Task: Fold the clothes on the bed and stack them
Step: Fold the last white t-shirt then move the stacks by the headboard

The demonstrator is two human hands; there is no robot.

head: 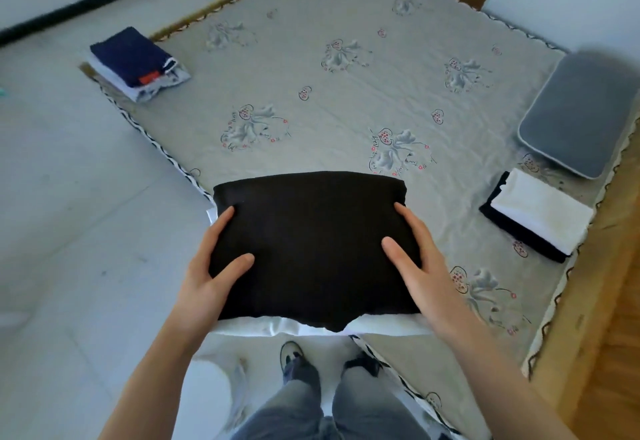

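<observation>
While both the left hand and right hand grip its sides, the soft, rectangular folded black garment sits over the near bed corner.

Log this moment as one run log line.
step: carrying | item: folded black garment | left hand: grips | right hand: grips | stacks: navy stack, white-topped stack

Bed middle open — stacks, perhaps pillow, edge it

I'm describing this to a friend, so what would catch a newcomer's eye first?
The folded black garment at the bed's near corner, gripped at its sides by the left hand and right hand. Then a navy-topped stack at the far-left corner and a white-on-black stack at right.
</observation>
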